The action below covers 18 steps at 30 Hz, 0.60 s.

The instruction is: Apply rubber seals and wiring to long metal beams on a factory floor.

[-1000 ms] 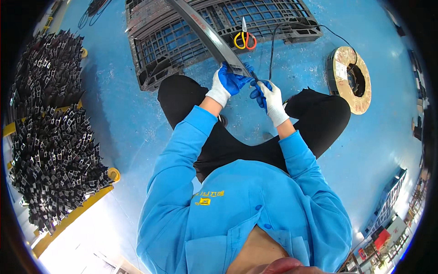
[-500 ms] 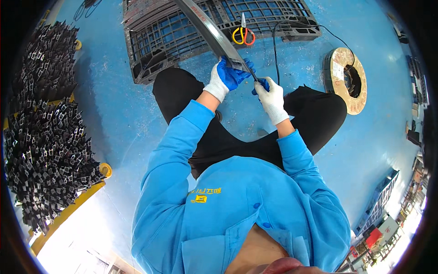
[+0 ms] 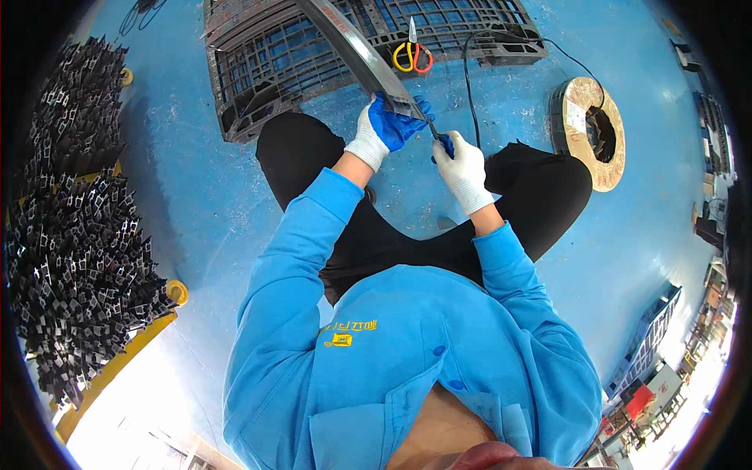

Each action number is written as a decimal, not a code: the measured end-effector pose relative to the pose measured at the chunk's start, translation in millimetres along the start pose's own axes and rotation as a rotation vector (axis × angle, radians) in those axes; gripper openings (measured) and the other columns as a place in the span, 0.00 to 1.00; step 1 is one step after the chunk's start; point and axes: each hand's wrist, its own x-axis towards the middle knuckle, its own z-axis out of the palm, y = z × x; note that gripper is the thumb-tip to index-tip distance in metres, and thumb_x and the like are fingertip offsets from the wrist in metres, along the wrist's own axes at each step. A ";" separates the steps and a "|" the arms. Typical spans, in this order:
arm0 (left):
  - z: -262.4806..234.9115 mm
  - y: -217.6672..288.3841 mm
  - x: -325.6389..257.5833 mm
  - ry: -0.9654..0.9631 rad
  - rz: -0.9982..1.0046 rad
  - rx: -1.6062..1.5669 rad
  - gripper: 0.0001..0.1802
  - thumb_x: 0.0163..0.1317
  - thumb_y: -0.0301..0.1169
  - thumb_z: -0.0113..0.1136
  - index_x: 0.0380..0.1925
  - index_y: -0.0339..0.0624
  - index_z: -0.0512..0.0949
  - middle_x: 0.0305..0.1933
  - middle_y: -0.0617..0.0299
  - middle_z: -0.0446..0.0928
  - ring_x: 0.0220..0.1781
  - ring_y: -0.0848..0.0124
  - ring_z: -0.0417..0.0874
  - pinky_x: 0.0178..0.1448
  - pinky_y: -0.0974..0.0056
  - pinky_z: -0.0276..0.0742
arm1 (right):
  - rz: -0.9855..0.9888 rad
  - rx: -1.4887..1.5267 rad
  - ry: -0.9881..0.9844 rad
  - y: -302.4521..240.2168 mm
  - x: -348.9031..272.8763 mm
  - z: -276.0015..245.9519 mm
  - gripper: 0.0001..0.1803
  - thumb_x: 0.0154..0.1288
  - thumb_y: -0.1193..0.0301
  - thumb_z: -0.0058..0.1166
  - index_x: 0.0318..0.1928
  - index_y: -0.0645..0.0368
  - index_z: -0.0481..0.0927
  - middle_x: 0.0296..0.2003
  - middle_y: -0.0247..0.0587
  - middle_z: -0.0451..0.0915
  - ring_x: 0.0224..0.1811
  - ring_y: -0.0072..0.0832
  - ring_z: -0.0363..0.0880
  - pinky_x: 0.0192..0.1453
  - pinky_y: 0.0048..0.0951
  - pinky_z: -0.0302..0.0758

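A long dark profile (image 3: 362, 61) with a shiny face slants from the top of the view down to my left hand (image 3: 382, 131). That hand, in a white glove with a blue-coated palm, cradles the near end from below, its fingers curled around it. Out of this end comes a thin black strip (image 3: 433, 131). My right hand (image 3: 462, 171), gloved the same way, pinches the strip just right of the profile's end. The strip's tail inside the right glove is hidden.
Ahead lies a dark grid pallet (image 3: 270, 66), with yellow-and-red-handled scissors (image 3: 413, 56) at its near edge. A large coil (image 3: 616, 149) stands right, a black cord (image 3: 468, 74) running from it. Stacked dark profiles (image 3: 78, 266) fill the left. My bent legs (image 3: 301, 157) frame the work.
The whole view has shifted slightly. My right hand has drawn a little back from the profile's end, still pinching the strip. The left hand keeps its hold.
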 end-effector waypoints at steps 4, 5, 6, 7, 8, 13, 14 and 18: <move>-2.4 1.1 -0.6 0.004 -0.009 -0.009 0.30 0.69 0.52 0.29 0.64 0.45 0.56 0.56 0.40 0.69 0.57 0.45 0.74 0.63 0.39 0.67 | 0.019 0.005 -0.024 -3.9 -0.5 -1.3 0.13 0.60 0.64 0.51 0.38 0.62 0.74 0.23 0.46 0.80 0.22 0.44 0.79 0.28 0.37 0.73; -3.2 1.2 -1.0 0.006 -0.011 -0.012 0.30 0.69 0.52 0.28 0.64 0.45 0.56 0.56 0.40 0.69 0.57 0.45 0.74 0.63 0.39 0.67 | 0.025 0.006 -0.032 -4.6 -0.7 -1.0 0.13 0.60 0.64 0.51 0.38 0.62 0.74 0.23 0.46 0.80 0.23 0.44 0.79 0.28 0.38 0.73; -1.8 0.6 -1.0 0.006 -0.013 -0.012 0.30 0.69 0.52 0.28 0.64 0.45 0.56 0.56 0.40 0.69 0.57 0.45 0.74 0.63 0.39 0.67 | 0.027 0.006 -0.031 -4.0 -0.4 -0.4 0.13 0.60 0.64 0.51 0.38 0.62 0.74 0.23 0.46 0.80 0.23 0.44 0.79 0.28 0.38 0.73; -0.4 -0.5 -1.1 0.011 -0.007 -0.001 0.30 0.69 0.52 0.28 0.64 0.45 0.56 0.56 0.40 0.69 0.57 0.46 0.74 0.62 0.39 0.68 | 0.009 -0.020 -0.020 -2.9 0.4 1.4 0.13 0.60 0.64 0.51 0.38 0.62 0.74 0.23 0.46 0.80 0.23 0.44 0.79 0.28 0.38 0.73; 0.9 -1.6 -1.2 0.017 -0.002 0.009 0.30 0.69 0.52 0.28 0.63 0.45 0.57 0.56 0.40 0.69 0.56 0.46 0.74 0.62 0.39 0.68 | -0.008 -0.046 -0.010 -1.4 1.2 3.5 0.13 0.60 0.64 0.51 0.38 0.62 0.74 0.23 0.46 0.80 0.23 0.44 0.79 0.28 0.38 0.73; 1.1 -2.2 -1.7 0.028 0.013 0.026 0.30 0.69 0.51 0.28 0.63 0.45 0.57 0.54 0.41 0.70 0.56 0.46 0.75 0.61 0.40 0.69 | 0.002 -0.107 -0.031 -2.8 3.8 1.7 0.13 0.59 0.64 0.51 0.38 0.62 0.74 0.23 0.46 0.80 0.24 0.45 0.79 0.29 0.38 0.73; 0.3 -1.8 -1.7 0.027 0.014 0.024 0.30 0.69 0.51 0.28 0.63 0.45 0.58 0.54 0.41 0.71 0.55 0.47 0.75 0.61 0.40 0.70 | 0.024 -0.111 -0.050 -4.1 4.3 0.0 0.13 0.59 0.64 0.51 0.38 0.62 0.74 0.23 0.46 0.80 0.24 0.45 0.79 0.29 0.38 0.73; 1.1 -2.7 -0.6 0.033 0.008 0.029 0.29 0.69 0.51 0.28 0.62 0.45 0.58 0.52 0.42 0.72 0.54 0.47 0.76 0.60 0.40 0.70 | -0.020 -0.154 -0.011 -6.7 10.1 4.2 0.13 0.59 0.64 0.50 0.38 0.63 0.74 0.23 0.47 0.80 0.24 0.45 0.79 0.29 0.38 0.73</move>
